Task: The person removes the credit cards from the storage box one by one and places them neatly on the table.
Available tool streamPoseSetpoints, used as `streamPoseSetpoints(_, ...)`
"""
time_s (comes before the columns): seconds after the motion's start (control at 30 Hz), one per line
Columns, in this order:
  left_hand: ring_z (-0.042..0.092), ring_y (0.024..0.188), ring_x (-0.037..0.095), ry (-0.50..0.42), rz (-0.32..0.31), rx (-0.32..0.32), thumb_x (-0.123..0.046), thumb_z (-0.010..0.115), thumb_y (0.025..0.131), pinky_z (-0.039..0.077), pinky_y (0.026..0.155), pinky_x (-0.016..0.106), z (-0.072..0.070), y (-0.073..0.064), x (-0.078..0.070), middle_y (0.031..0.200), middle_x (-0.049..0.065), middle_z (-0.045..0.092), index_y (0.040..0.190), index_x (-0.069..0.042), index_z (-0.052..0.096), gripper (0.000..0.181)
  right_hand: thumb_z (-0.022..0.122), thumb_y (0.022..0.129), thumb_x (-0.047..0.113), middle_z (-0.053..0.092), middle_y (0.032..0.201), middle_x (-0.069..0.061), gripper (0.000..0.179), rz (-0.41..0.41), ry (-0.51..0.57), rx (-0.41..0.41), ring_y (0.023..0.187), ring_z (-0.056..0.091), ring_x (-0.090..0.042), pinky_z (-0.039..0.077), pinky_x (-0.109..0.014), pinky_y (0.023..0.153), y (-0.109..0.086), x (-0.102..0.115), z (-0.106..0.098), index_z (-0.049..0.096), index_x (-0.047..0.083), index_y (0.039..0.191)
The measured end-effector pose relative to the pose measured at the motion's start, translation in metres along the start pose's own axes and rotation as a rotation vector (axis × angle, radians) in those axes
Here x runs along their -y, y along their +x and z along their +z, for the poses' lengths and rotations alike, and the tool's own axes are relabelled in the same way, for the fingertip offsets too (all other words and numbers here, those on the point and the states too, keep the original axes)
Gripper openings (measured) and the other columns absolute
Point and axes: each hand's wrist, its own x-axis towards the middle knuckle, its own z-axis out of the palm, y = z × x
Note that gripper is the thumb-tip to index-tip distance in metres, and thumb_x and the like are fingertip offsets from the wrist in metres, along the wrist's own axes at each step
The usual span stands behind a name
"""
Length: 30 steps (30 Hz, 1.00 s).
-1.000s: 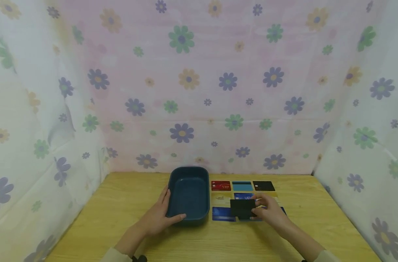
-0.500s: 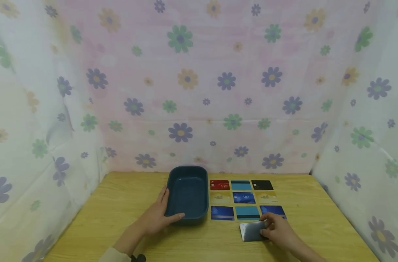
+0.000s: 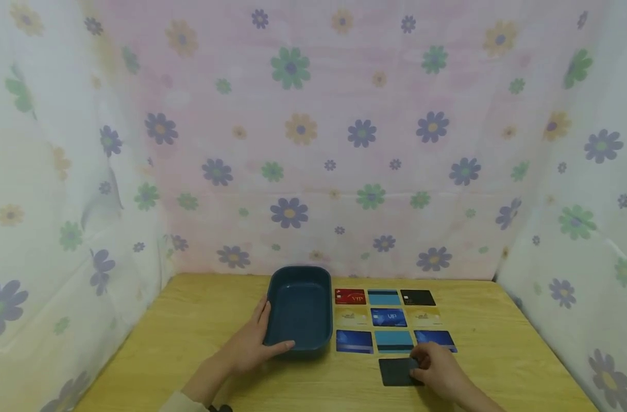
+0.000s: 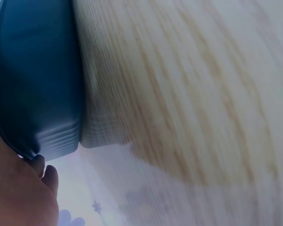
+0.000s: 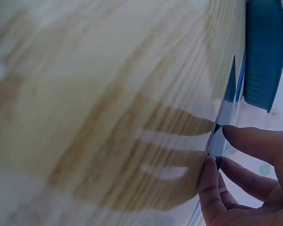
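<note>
My left hand [image 3: 246,343] holds the near left corner of a dark blue rectangular plastic basin [image 3: 326,337], thumb along the near side and fingers on the left wall. In the left wrist view its fingertips rest against the basin's outer wall [image 4: 37,80]. My right hand [image 3: 437,366] pinches the right edge of a dark bank card [image 3: 394,372] in front of the card rows. Seen from the right wrist, thumb and fingers grip the card [image 5: 218,136] edge-on, low over the glossy table.
Three rows of cards lie right of the basin: a red VIP card [image 3: 350,297], a black card [image 3: 418,297], a blue VIP card [image 3: 389,317], a light blue striped card [image 3: 393,341] and others. Flowered cloth [image 3: 318,143] surrounds the wooden table [image 3: 200,309].
My right hand has brought the dark card from above the rows toward me and down to the table in front of them. The left hand keeps its place on the basin.
</note>
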Motion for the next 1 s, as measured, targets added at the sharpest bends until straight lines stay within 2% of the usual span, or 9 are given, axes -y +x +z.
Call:
streamPoseSetpoints(0.3,0.024,0.151,0.045,-0.032,-0.001,0.015,-0.079,0.061,0.085,0.033,0.114,0.062,-0.003,0.000,-0.001,0.171,0.012,-0.010,0.165,-0.006,0.001,0.123,0.079,0.081,-0.005,0.065,0.093,-0.003,0.019,-0.070,0.006,0.005,0.083,0.061,-0.018,0.054,-0.039,0.073,0.000,-0.008,0.000,0.072,0.001,0.099)
streamPoseSetpoints(0.5,0.019,0.153,0.045,-0.093,-0.006,0.005,-0.073,0.067,0.085,0.031,0.115,0.064,-0.004,0.004,-0.001,0.171,0.012,-0.012,0.165,-0.006,0.000,0.124,0.076,0.083,-0.004,0.064,0.096,-0.003,0.023,-0.148,-0.030,0.018,0.084,0.056,-0.018,0.050,-0.031,0.070,0.003,-0.010,-0.005,0.076,0.006,0.103)
streamPoseSetpoints(0.7,0.022,0.152,0.046,-0.119,-0.016,-0.013,-0.069,0.070,0.086,0.033,0.114,0.064,-0.002,0.005,0.001,0.172,0.011,-0.009,0.165,-0.007,0.002,0.122,0.074,0.082,-0.006,0.061,0.095,-0.004,0.025,-0.160,-0.018,0.053,0.082,0.052,-0.020,0.045,-0.028,0.067,0.005,-0.011,-0.005,0.077,0.008,0.103)
streamPoseSetpoints(0.8,0.016,0.153,0.046,-0.153,-0.015,-0.026,-0.067,0.069,0.087,0.028,0.114,0.068,-0.002,0.002,0.001,0.172,0.011,-0.010,0.166,-0.009,0.003,0.118,0.073,0.083,-0.004,0.060,0.095,-0.005,0.025,-0.203,-0.011,0.061,0.081,0.051,-0.018,0.044,-0.027,0.066,0.004,-0.013,-0.007,0.076,0.006,0.106)
streamPoseSetpoints(0.87,0.008,0.155,0.045,-0.185,-0.010,-0.037,-0.066,0.068,0.090,0.023,0.115,0.070,-0.006,-0.001,0.001,0.171,0.010,-0.014,0.166,-0.013,0.001,0.114,0.073,0.086,-0.002,0.061,0.098,-0.008,0.025,-0.245,-0.002,0.048,0.082,0.054,-0.017,0.047,-0.026,0.067,0.004,-0.013,-0.014,0.074,0.001,0.112)
streamPoseSetpoints(1.0,-0.001,0.155,0.043,-0.204,0.030,-0.090,-0.065,0.062,0.094,0.015,0.117,0.071,-0.025,-0.005,0.006,0.171,0.008,-0.017,0.166,-0.018,-0.002,0.107,0.072,0.092,0.002,0.062,0.107,-0.016,0.032,-0.284,-0.025,-0.063,0.087,0.060,-0.018,0.052,-0.027,0.068,0.004,-0.008,-0.042,0.067,-0.006,0.122)
